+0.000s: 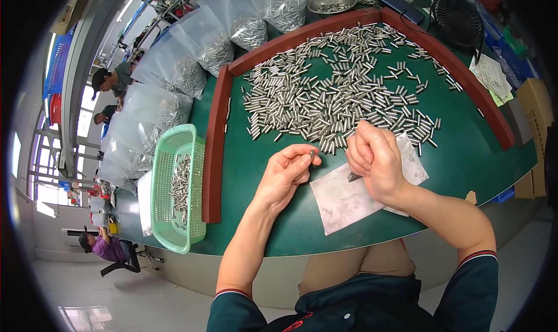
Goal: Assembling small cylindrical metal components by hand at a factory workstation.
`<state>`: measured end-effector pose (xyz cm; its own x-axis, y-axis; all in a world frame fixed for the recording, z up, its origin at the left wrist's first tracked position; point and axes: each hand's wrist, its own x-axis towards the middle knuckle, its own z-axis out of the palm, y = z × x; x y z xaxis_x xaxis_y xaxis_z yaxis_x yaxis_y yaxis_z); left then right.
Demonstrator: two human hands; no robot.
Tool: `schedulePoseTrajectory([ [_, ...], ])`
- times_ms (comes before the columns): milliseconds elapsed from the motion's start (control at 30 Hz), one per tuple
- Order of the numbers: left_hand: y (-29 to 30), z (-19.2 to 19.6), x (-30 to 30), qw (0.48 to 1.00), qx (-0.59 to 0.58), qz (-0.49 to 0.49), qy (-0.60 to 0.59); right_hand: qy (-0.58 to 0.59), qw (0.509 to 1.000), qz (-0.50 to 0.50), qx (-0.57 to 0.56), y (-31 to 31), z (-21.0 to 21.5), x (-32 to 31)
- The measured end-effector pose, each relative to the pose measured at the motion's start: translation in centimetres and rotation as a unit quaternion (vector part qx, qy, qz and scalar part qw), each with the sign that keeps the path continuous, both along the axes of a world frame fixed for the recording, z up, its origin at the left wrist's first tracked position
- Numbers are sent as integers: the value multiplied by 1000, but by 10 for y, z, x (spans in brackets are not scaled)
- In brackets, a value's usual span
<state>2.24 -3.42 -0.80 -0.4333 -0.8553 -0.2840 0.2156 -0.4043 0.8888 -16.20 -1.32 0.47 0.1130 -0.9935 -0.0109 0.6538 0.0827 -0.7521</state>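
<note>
While my left hand (286, 176) pinches 1 metal pin (313, 156) at its fingertips, I see my right hand (376, 160) curled around a dark pointed piece (353, 177), loose pins (328, 96) beyond its fingers.

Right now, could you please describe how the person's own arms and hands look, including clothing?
The left hand and right hand wear no gloves. Both forearms are bare. The short sleeves are dark green, with thin red and pale stripes at the hems.
</note>
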Motion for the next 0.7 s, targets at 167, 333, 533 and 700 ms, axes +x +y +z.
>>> schedulePoseTrajectory([
  [167, 0, -1, 2, 1000, 5, 5, 6, -18, 1000, 14, 3, -1, -1, 1],
  [333, 0, 0, 1, 1000, 9, 3, 4, -17, 1000, 8, 3, 0, 0, 0],
  [533, 4, 5, -2, 1000, 16, -2, -15, -12, 1000, 10, 2, 0, -1, 1],
  [700, 21, 7, -14, 928, -221, -53, -297, 19, 1000, -3, 5, 0, 1, 2],
])
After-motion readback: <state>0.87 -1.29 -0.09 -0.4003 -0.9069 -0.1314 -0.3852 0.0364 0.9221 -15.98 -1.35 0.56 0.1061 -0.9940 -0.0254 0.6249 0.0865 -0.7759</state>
